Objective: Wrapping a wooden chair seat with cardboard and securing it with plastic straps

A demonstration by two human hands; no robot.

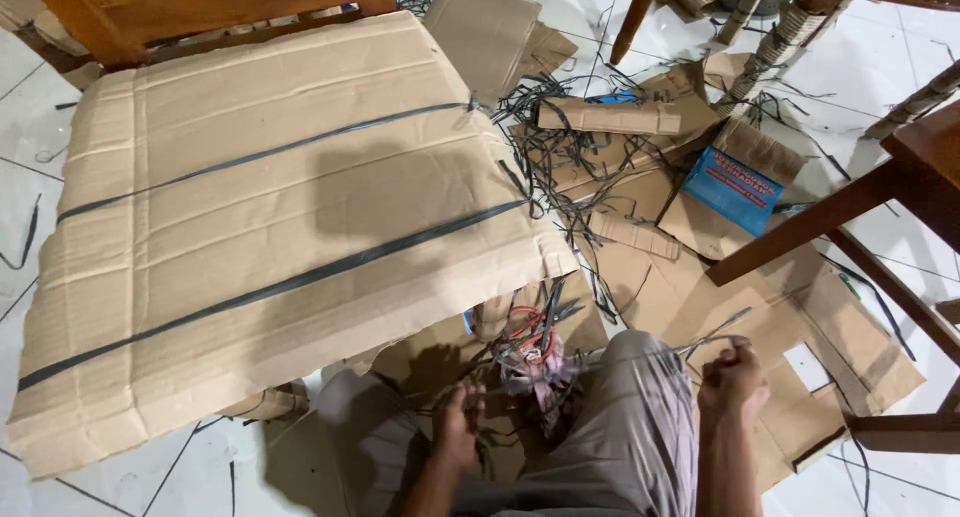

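My left hand [460, 424] is low in the view, fingers closed on thin dark strapping near a tangle of red and dark cords [533, 349]. My right hand [733, 379] is a closed fist to the right of my knee, pinching a thin dark strap [715, 334] that runs up and left. A large cardboard-wrapped bundle [270, 217] bound by two dark straps fills the left and middle of the view, just beyond my hands. My grey trouser leg [625, 427] lies between the two hands.
Flattened cardboard pieces [700, 287] and loose black strap scraps [560, 137] litter the white tiled floor [25, 127] at right. A blue-printed carton [733, 189] lies among them. Wooden furniture legs [800, 227] cross at right; a wooden frame [130, 12] stands at top left.
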